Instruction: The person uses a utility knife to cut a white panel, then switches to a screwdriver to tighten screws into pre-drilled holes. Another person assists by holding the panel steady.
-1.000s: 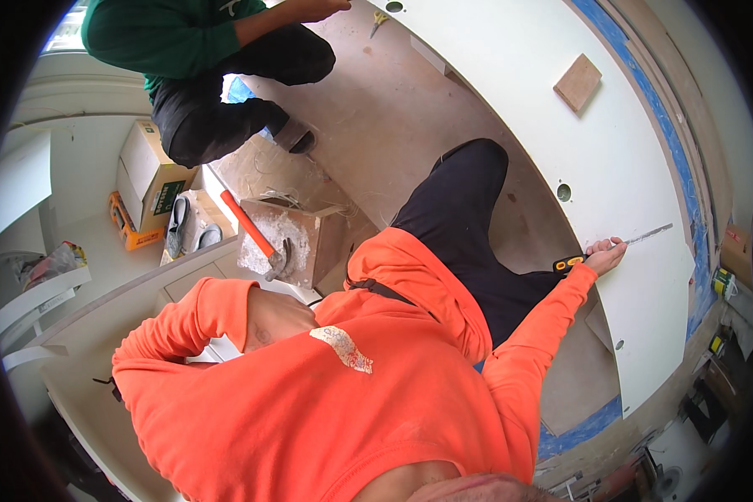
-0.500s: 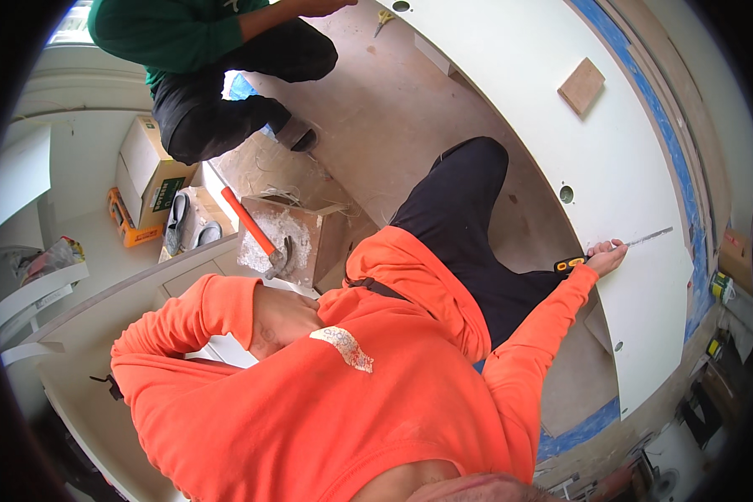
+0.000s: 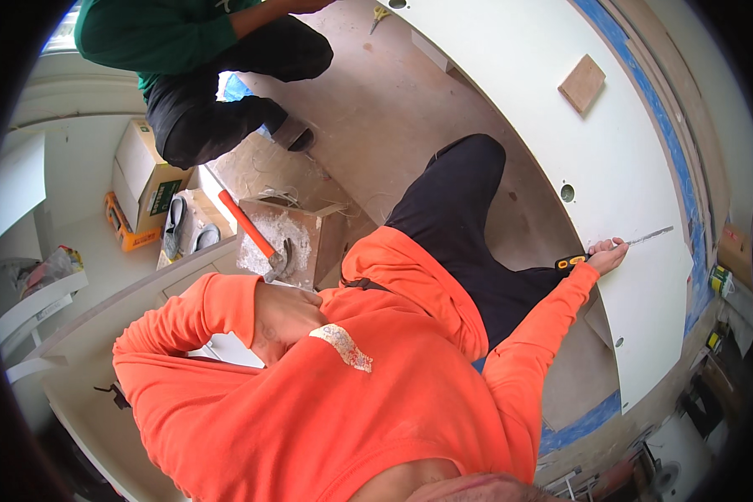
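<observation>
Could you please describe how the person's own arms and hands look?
Both sleeves are long and bright orange. The left hand and right hand wear no gloves. Faint markings, perhaps a tattoo, show near the left wrist.

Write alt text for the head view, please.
A person's right hand holds a black-and-yellow-handled tool with a thin metal shaft over a white panel; the left hand is against their orange sweatshirt. At left are a hammer and, beyond it, a co-worker.

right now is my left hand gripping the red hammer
No, the hammer lies on the dusty box, while your left hand is against the orange sweatshirt.
</observation>
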`<state>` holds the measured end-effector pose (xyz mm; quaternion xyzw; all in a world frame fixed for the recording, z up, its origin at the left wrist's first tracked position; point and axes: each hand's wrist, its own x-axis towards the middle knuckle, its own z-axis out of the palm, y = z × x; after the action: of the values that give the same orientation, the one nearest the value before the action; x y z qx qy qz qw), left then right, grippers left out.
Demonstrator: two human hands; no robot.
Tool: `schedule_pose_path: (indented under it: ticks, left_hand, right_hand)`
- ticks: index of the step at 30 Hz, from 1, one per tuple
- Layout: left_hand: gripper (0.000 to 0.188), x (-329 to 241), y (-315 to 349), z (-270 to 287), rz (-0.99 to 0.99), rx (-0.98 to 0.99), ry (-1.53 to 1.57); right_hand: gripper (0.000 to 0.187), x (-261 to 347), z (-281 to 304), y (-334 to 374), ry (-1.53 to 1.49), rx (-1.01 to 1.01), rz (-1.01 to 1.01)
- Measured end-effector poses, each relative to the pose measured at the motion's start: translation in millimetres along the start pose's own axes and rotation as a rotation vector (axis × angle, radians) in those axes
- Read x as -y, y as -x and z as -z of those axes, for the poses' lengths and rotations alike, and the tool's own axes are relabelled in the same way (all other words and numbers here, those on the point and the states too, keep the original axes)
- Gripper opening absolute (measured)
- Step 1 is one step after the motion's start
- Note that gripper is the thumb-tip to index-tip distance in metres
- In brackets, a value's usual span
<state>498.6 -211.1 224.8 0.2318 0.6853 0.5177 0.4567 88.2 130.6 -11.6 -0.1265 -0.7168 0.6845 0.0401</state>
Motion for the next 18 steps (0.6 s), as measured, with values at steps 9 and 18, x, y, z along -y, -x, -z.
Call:
schedule_pose_path:
  ticks: [9, 18]
  left_hand:
    - [0.034, 28, 9, -25, -0.057, 0.121, 0.01]
    - [0.033, -10, 9, 5, 0.08, -0.038, -0.139]
  right_hand:
    - [0.038, -6, 1, -3, -0.014, 0.002, -0.025]
    - [0.037, 0, 1, -2, 0.019, -0.042, -0.01]
